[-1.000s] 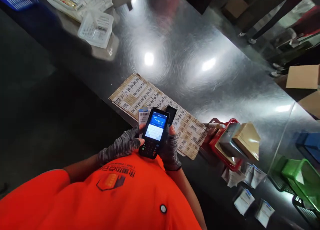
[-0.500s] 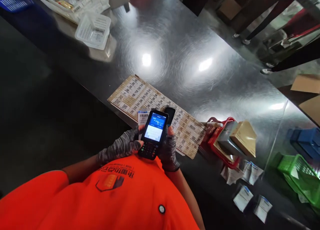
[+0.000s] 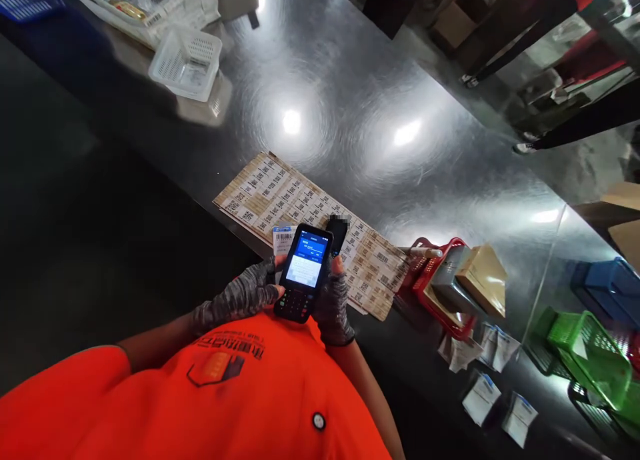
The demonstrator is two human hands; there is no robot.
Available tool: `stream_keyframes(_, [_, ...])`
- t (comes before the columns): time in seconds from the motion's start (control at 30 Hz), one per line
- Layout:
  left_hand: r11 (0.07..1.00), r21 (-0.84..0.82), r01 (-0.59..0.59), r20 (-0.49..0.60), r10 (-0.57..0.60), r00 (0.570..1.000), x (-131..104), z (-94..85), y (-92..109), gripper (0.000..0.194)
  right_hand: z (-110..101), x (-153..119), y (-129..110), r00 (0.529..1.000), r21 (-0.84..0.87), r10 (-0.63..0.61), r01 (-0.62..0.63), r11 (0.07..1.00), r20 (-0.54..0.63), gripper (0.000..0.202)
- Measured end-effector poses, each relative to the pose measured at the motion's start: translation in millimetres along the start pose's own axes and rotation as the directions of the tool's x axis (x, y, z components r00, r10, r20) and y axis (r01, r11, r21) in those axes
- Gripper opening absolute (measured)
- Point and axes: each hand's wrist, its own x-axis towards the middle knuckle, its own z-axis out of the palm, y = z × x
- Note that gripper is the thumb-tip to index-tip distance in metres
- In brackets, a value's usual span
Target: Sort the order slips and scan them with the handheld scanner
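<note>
Against my front, a black handheld barcode scanner (image 3: 304, 273) with a lit blue-and-white screen and a keypad is held between both hands. My left hand (image 3: 255, 287), in a grey fingerless glove, is closed on its left side, the thumb beside the keypad. A white slip with a barcode (image 3: 283, 237) sticks up behind the scanner at my left fingers. My right hand (image 3: 333, 303), gloved alike, is closed along the scanner's right side; its fingers are mostly hidden. Just beyond its thumb is a dark, flat object (image 3: 339, 232), partly covered. Beneath them lies a cardboard sheet of printed codes (image 3: 300, 197).
The steel table (image 3: 350, 107) runs diagonally. White baskets (image 3: 186, 63) stand upper left. To the right are a red basket (image 3: 450, 313) with boxes, several white packets (image 3: 481, 399), a green basket (image 3: 593, 360) and a blue bin (image 3: 610, 287). People's legs (image 3: 520, 40) show beyond the table.
The view has shifted slightly, so the baskets at the right appear a little further left. Both hands keep their hold on the scanner, and the slip's top edge shows a bit lower.
</note>
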Motion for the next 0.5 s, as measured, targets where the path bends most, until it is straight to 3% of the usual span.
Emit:
stream_keyframes(0.33, [0.997,0.047,-0.065,0.017,0.065,0.998,3,-2.8,10,0.069,1,9,3,1.000,-0.010,-0.030,0.030,0.999,-0.002,0.056])
stream_keyframes(0.5, [0.999,0.005,-0.044,-0.016,0.044,0.999,4,-8.7,6,0.072,5,13,1,0.997,0.006,0.036,-0.036,0.999,0.069,0.059])
